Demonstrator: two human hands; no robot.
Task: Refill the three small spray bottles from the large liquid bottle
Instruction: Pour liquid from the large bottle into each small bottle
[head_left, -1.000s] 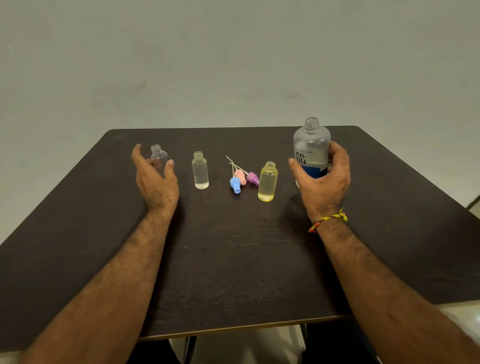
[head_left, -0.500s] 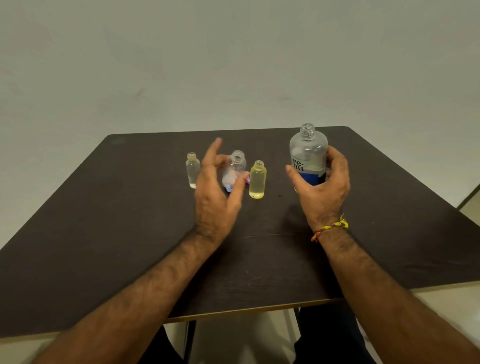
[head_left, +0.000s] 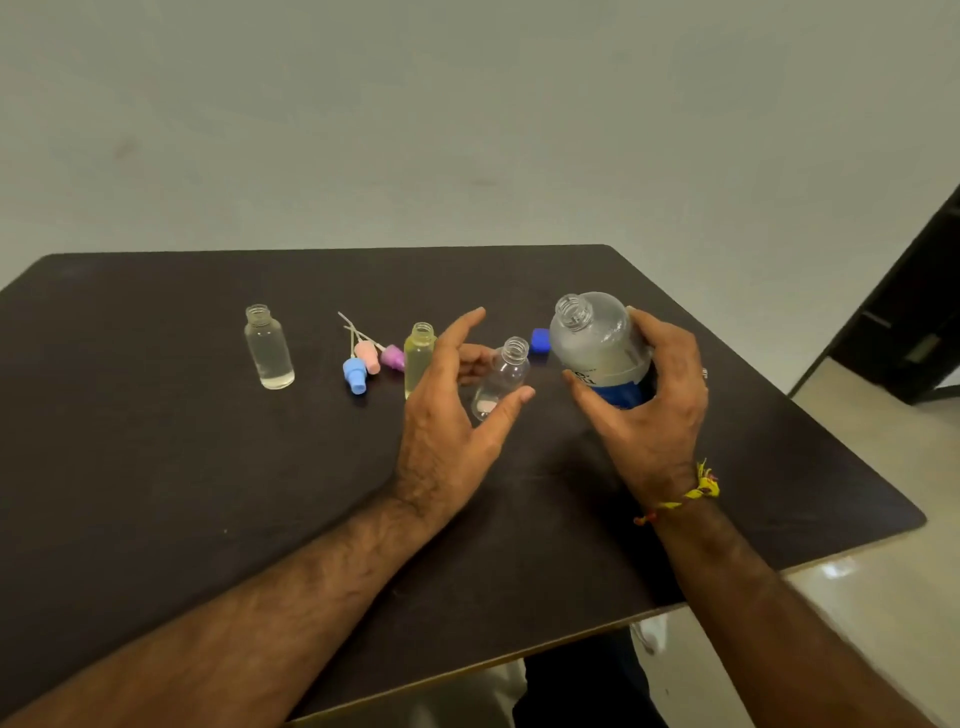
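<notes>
1. A clear small bottle (head_left: 268, 347) stands upright on the dark table (head_left: 156, 467) at far left, uncapped, mouth up, holding colourless liquid almost to the shoulder.
2. Right of it lie three spray heads, blue (head_left: 355, 375), pink (head_left: 368, 356) and purple (head_left: 392, 357). Their thin dip tubes point away toward the table's far edge.
3. Just beside the heads a yellow-tinted small bottle (head_left: 418, 353) stands upright, open-mouthed, partly hidden behind the left hand.
4. The left hand (head_left: 451, 415) holds a clear, seemingly empty small bottle (head_left: 501, 376) between thumb and fingers, with the index finger raised free. Its long axis leans, the threaded neck tilted up and right toward the large bottle.
5. A blue cap (head_left: 540, 341) lies on the table behind the two held bottles.
6. The right hand (head_left: 654, 410) is wrapped around the large bottle (head_left: 597, 343) at its blue-labelled lower body. That bottle is frosted clear, uncapped, and tipped left, so its open mouth faces the small bottle's neck. The two mouths are near but apart.
7. A yellow and red thread band (head_left: 691, 493) circles the right wrist.
</notes>
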